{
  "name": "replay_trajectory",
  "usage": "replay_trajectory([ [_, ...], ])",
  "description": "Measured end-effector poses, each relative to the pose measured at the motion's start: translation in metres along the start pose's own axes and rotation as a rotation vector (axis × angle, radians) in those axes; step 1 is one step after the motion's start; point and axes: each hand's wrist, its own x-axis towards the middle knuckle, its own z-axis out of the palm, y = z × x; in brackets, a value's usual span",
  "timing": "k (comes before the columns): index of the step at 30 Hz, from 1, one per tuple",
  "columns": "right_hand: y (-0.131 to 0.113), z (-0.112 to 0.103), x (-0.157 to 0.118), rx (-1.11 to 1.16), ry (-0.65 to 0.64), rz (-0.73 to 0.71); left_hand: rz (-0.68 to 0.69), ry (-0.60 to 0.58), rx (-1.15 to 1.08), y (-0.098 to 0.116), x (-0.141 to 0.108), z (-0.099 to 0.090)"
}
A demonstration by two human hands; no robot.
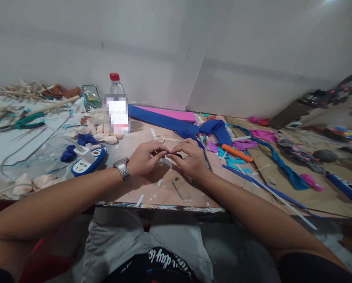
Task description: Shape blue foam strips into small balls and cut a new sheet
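Both hands meet over the middle of the table (128, 190), fingertips almost touching. My left hand (148, 158), with a watch (122, 169) on its wrist, is pinched closed. Facing it, my right hand (189, 159) is pinched closed too. Between the fingertips shows a small dark blue bit, too small to name. A whitish curved piece (165, 162) is just below the fingertips. Beyond the hands lies a ring of tape (159, 138). A thin dark stick (177, 189) rests on the table nearer to me.
On the left are a blue and white power strip (89, 162), green-handled pliers (31, 121) and a red-capped bottle (115, 84). Blue fabric (164, 120) stretches behind the hands. An orange cutter (236, 153) lies to the right among scraps, near a teal strip (282, 165).
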Motion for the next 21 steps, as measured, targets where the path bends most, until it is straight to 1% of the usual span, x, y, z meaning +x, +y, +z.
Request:
replay_trajectory([
  [5, 0.0013, -0.0003, -0.0001, -0.002, 0.012, 0.027, -0.034, -0.005, -0.056, 0.001, -0.0002, 0.0001],
  [10, 0.0009, 0.0, -0.0006, -0.012, 0.012, 0.063, -0.08, -0.052, -0.154, 0.0008, 0.0014, -0.0002],
  [18, 0.0003, 0.0002, -0.0012, 0.0, 0.023, 0.041, -0.203, -0.099, -0.266, -0.0032, 0.0036, -0.0001],
  [21, 0.0002, -0.0007, -0.0004, -0.003, 0.012, 0.017, -0.223, -0.103, -0.274, -0.0018, 0.0035, 0.0005],
])
